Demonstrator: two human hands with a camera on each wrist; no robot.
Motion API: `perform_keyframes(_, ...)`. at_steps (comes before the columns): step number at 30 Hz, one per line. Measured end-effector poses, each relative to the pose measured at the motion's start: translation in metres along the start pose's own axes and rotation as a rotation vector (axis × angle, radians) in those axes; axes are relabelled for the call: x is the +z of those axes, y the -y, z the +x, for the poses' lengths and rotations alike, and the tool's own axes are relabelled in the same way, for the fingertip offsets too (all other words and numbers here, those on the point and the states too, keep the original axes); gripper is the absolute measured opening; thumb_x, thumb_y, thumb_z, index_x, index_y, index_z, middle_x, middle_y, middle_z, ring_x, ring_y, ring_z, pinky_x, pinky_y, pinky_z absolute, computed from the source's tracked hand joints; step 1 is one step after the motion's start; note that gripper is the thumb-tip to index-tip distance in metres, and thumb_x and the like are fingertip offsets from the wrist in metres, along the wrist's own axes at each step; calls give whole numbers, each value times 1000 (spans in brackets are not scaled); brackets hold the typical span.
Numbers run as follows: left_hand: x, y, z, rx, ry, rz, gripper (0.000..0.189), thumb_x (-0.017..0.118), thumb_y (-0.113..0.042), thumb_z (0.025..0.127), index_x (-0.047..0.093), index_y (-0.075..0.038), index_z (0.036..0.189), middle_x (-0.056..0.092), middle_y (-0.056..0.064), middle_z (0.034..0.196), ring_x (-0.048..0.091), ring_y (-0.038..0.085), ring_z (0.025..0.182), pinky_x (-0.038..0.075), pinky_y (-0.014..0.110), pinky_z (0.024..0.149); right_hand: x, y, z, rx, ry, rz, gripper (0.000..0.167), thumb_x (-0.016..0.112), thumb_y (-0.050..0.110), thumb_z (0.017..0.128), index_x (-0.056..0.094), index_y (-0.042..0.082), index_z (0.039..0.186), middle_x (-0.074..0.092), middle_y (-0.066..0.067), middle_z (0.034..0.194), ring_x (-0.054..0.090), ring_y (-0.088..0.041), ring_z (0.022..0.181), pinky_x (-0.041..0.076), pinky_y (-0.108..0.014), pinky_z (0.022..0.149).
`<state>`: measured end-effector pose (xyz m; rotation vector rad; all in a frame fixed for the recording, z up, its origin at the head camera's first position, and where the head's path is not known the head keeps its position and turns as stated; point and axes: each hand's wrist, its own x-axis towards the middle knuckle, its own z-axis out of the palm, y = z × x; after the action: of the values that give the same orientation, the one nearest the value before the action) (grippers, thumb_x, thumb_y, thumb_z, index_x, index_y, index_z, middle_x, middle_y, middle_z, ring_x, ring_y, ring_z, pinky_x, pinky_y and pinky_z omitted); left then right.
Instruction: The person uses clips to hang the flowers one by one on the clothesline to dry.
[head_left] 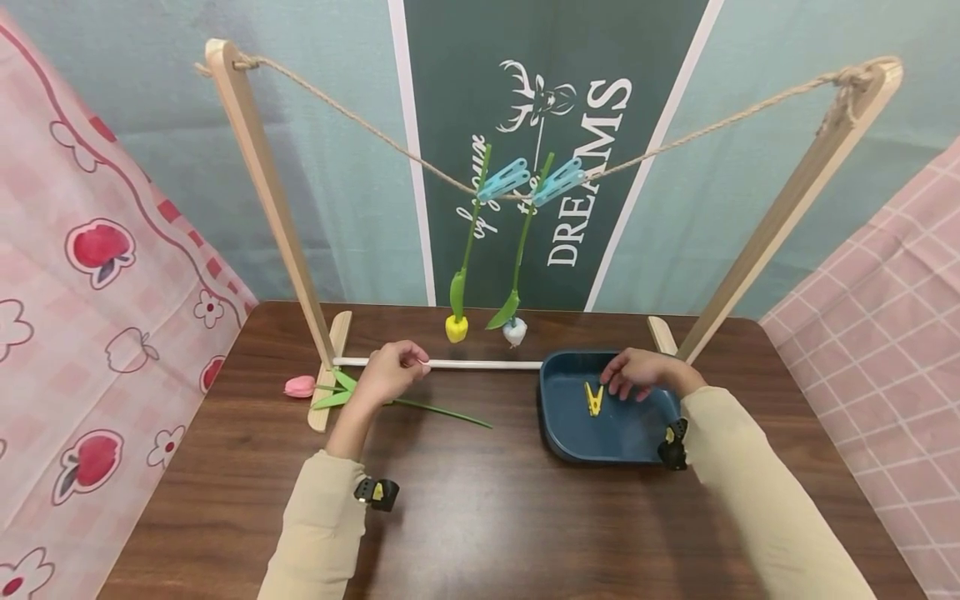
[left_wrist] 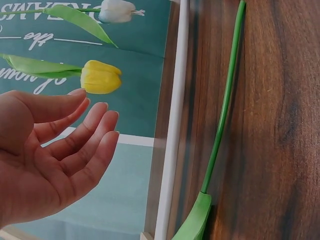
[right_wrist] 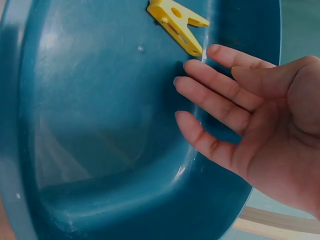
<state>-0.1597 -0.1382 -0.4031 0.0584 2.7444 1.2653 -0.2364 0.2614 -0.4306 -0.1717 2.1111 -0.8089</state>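
My right hand (head_left: 639, 372) reaches into a dark blue plastic basin (head_left: 611, 457), fingers loosely extended with nothing in them. Just off its fingertips lies a yellow clothespin (right_wrist: 177, 25) on the basin floor. Over the table my left hand (head_left: 392, 372) holds nothing, its fingers loosely bent. Below and beside it, a pink artificial tulip (head_left: 300, 387) lies with its green stem (left_wrist: 225, 105) pointing right. A yellow tulip (head_left: 457, 329) and a whitish tulip (head_left: 515, 332) hang upside down, their stems clipped to a rope (head_left: 352, 119) by two light blue clothespins (head_left: 504, 179).
Two wooden posts (head_left: 273, 200) on flat feet carry the sagging rope. A white rod (head_left: 480, 365) runs low between them, behind the left hand and the basin. Behind stands a green printed cloth (head_left: 517, 33); patterned cloths flank the brown table (head_left: 480, 533).
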Motion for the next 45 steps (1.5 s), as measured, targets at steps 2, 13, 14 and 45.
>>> perform_keyframes(2, 0, 0, -1, -2, 2, -2, 8, 65, -10, 82, 64, -3, 87, 60, 4, 74, 54, 18, 69, 40, 29, 61, -1, -1, 0, 9, 11, -6, 35, 37, -6, 83, 54, -7, 114, 61, -14, 94, 58, -24, 81, 49, -37, 62)
perform_keyframes(13, -2, 5, -2, -7, 14, -10, 8, 64, -8, 83, 63, -2, 88, 62, 6, 74, 54, 17, 67, 40, 28, 59, 3, -4, 3, -7, 13, 0, 40, 36, -6, 82, 54, -5, 118, 61, -11, 96, 56, -24, 87, 47, -39, 66)
perform_keyframes(14, -2, 5, -2, -5, 14, -11, 8, 64, -8, 83, 63, -2, 88, 62, 6, 74, 54, 17, 67, 40, 28, 59, 4, -5, 3, -11, 14, 1, 40, 36, -7, 82, 54, -5, 117, 61, -11, 96, 56, -24, 87, 47, -39, 66)
perform_keyframes(45, -3, 12, -1, -29, 27, -39, 9, 64, -8, 82, 63, -2, 89, 63, 7, 75, 54, 14, 63, 41, 26, 57, 3, 3, -1, -17, 19, -57, 30, 40, -4, 86, 60, -8, 108, 63, -10, 86, 58, -20, 81, 48, -38, 69)
